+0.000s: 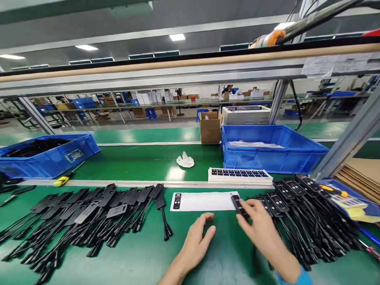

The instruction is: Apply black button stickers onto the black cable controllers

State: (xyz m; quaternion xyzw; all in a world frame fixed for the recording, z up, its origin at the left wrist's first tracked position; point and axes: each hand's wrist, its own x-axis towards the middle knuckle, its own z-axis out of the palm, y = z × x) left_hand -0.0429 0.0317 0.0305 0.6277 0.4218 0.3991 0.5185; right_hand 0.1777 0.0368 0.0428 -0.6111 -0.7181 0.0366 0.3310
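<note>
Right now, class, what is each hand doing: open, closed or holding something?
Left hand: open, holding nothing.
Right hand: closed, holding a black device.

A factory workshop: corded black units (108,198) lay massed, blue bins (256,159) near the green surface's (140,158) far edge.

Head-worn camera looks forward and down over a green bench (126,267)

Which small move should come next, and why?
Probably the right hand should lay its black unit beside the units with printed faces: it holds the unit close to them, at the right end of the white strip, while the left hand looks empty. Part of the held unit's face is hidden.
</note>
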